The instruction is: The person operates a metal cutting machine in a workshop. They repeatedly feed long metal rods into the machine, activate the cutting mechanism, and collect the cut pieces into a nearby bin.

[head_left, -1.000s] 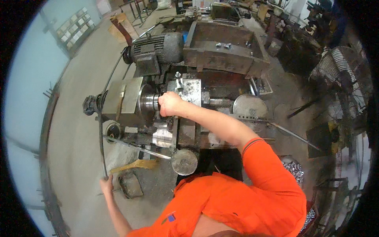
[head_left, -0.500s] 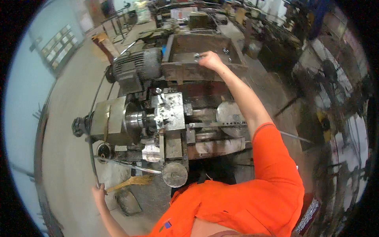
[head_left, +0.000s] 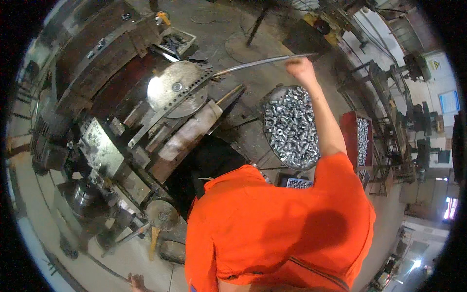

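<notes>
My left hand [head_left: 138,282] is at the lower edge, partly cut off. Its fingers close on the end of a long thin lever rod [head_left: 104,266] that runs up to the machine. My right hand [head_left: 302,71] is stretched far out with its fingers curled. A curved metal bar [head_left: 258,63] passes along its upper edge; whether the fingers grip it or a small part inside is hidden. Just nearer than this hand stands a round basin [head_left: 267,127] heaped with small shiny metal fittings [head_left: 292,129]. The lathe-like machine has a bright metal block [head_left: 101,148] and a round plate [head_left: 168,90].
A red box [head_left: 348,127] of metal parts stands right of the basin, with a small tray [head_left: 297,184] of parts nearer me. A rusty trough [head_left: 92,68] lies far left, beside a tool tray [head_left: 182,43]. Machines and a rack [head_left: 382,107] line the right.
My view has swung right, bringing the basin of fittings into sight. My right hand has left the rusty trough, where it held small metal pieces, and is now beside the curved bar.
</notes>
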A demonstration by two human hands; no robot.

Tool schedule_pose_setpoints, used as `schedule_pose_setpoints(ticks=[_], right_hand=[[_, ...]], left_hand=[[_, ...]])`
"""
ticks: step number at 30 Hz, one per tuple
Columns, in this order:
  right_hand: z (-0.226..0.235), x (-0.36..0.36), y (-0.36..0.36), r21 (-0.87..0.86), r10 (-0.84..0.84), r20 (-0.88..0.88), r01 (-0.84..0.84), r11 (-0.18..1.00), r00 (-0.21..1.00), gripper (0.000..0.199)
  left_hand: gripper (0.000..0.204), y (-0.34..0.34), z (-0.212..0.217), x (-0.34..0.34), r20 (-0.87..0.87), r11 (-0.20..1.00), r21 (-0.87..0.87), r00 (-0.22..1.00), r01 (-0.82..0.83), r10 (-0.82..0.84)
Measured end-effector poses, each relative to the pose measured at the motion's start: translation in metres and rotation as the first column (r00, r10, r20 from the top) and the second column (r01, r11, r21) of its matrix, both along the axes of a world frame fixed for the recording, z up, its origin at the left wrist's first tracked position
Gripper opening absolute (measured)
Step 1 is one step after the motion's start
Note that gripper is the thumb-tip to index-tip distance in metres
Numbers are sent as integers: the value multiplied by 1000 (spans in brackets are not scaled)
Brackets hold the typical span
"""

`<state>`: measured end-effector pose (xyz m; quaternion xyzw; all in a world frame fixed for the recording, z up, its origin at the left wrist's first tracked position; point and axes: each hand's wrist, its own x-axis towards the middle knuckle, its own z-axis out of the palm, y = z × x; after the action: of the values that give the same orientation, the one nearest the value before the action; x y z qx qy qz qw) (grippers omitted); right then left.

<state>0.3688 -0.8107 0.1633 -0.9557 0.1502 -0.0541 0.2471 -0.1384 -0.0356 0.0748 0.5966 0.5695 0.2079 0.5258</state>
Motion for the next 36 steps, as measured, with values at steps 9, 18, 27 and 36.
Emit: schedule_pose_setpoints(ticks=[9,18,27,36], right_hand=[[-156,-33,-70,-409,-36,-385,-135,902,922,27],[-126,-4,-15,-464,-140,-638,-233,855,757,43],[-132,7,-15,-406,-124,-660,-213,889,741,42],[-46,-22,-25,534,136,80,-157,830,988,28]], left_hand=[[31,17,1,-4,-46,999,0,998,34,-34],[36,34,-3,-31,-78,997,-13,994,74,-74],[43,39,-11,-39,-65,998,-33,997,49,-51],[28,-42,46,15,-17,992,123,999,33,-31]])
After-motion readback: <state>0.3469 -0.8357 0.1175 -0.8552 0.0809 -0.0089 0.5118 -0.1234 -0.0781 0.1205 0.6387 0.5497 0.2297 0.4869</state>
